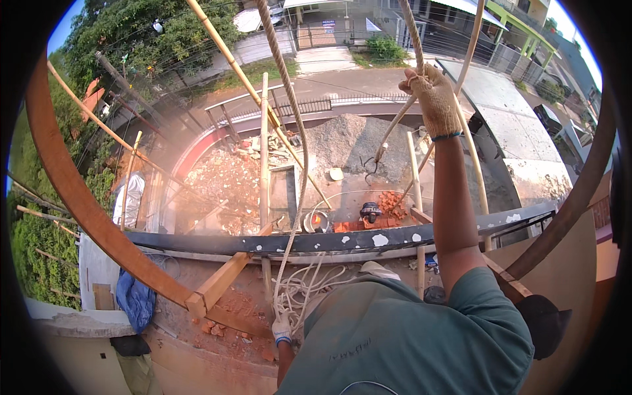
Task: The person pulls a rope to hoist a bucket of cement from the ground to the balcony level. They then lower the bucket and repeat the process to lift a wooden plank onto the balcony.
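Note:
High on the right, my right hand [431, 99] in a knitted work glove is closed around a thick twisted rope [413, 33]. Below that fist the rope runs down to a dark metal hook [372, 168] hanging over the yard. My left hand [282, 328], also gloved, is low beside my green-shirted body, closed at the lower part of a long rope [296, 108]. That rope comes down from the top of the view. Loose coils of pale rope [309, 283] lie just above the left hand; its fingers are partly hidden.
A dark, paint-spotted ledge [316, 245] crosses in front of me. Bamboo poles [264, 151] and wooden beams [220, 280] stand around. Down below are a gravel heap [355, 141], broken bricks [393, 203], a round bucket [316, 222] and a person in a dark cap [370, 210].

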### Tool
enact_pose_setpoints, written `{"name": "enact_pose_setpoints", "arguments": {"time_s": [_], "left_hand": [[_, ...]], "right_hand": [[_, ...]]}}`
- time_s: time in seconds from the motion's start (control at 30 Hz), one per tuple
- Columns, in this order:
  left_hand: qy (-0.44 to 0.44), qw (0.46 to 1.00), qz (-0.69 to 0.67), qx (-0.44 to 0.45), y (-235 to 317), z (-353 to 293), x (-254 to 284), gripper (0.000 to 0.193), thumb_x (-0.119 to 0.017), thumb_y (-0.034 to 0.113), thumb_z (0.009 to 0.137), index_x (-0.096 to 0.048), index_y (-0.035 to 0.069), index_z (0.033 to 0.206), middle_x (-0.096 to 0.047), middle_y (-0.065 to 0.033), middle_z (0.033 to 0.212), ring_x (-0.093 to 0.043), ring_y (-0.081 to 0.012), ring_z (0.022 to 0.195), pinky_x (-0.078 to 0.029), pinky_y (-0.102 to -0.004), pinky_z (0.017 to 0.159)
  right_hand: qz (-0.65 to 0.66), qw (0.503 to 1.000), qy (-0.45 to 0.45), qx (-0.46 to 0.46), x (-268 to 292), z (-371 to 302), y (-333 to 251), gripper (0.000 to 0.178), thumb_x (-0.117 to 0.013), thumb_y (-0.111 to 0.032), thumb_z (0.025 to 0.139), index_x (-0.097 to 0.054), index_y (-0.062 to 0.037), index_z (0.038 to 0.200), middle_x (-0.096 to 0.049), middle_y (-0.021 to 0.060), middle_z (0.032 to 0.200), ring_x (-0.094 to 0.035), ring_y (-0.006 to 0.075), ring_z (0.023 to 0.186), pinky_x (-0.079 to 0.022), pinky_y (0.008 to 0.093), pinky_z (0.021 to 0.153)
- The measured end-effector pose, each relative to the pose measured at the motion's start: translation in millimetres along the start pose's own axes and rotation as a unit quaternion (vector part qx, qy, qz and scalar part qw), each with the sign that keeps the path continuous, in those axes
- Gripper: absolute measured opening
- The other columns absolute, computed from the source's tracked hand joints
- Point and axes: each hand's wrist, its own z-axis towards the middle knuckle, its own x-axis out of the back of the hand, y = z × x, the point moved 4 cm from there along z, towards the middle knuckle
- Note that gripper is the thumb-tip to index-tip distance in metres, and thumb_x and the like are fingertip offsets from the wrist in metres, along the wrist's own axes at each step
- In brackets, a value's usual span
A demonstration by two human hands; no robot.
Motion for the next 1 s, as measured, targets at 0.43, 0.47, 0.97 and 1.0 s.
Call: {"name": "enact_pose_setpoints", "arguments": {"time_s": [0.43, 0.47, 0.97, 1.0], "left_hand": [[0.252, 0.963, 0.029, -0.090, 110, -76, -113, 0.042, -0.066, 0.039, 0.103, -0.072, -0.003, 0.102, -0.071, -0.0097, 0.085, -0.065, -0.0222, 0.073, -0.052, -0.0374, 0.061], [0.293, 0.952, 0.022, -0.084, 97, -85, -102, 0.043, -0.065, 0.040, 0.103, -0.072, -0.003, 0.104, -0.071, -0.0107, 0.087, -0.065, -0.0235, 0.073, -0.053, -0.0390, 0.063], [0.522, 0.800, -0.293, 0.038, 115, -153, -69, 0.056, -0.073, 0.040, 0.097, -0.067, -0.012, 0.117, -0.067, -0.0192, 0.119, -0.066, -0.0307, 0.098, -0.057, -0.0448, 0.088], [0.520, 0.824, -0.222, 0.030, 120, -161, -70, 0.055, -0.072, 0.039, 0.098, -0.067, -0.011, 0.119, -0.067, -0.0192, 0.119, -0.066, -0.0308, 0.100, -0.057, -0.0455, 0.089]], "right_hand": [[-0.220, 0.956, -0.136, -0.136, -66, 81, 260, 0.046, -0.069, -0.051, 0.098, -0.078, -0.0075, 0.106, -0.071, 0.0136, 0.075, -0.070, 0.0257, 0.072, -0.055, 0.0393, 0.072], [-0.224, 0.949, -0.178, -0.135, -71, 74, 264, 0.045, -0.069, -0.051, 0.098, -0.078, -0.0076, 0.104, -0.070, 0.0136, 0.074, -0.068, 0.0251, 0.070, -0.055, 0.0392, 0.070], [-0.135, 0.955, -0.221, -0.143, -64, 0, 311, 0.037, -0.066, -0.040, 0.103, -0.076, -0.0038, 0.100, -0.072, 0.0174, 0.083, -0.069, 0.0326, 0.079, -0.052, 0.0445, 0.073], [-0.095, 0.961, -0.204, -0.162, -54, 0, 280, 0.036, -0.070, -0.039, 0.103, -0.078, -0.0042, 0.107, -0.076, 0.0125, 0.087, -0.070, 0.0249, 0.078, -0.053, 0.0394, 0.075]]}}
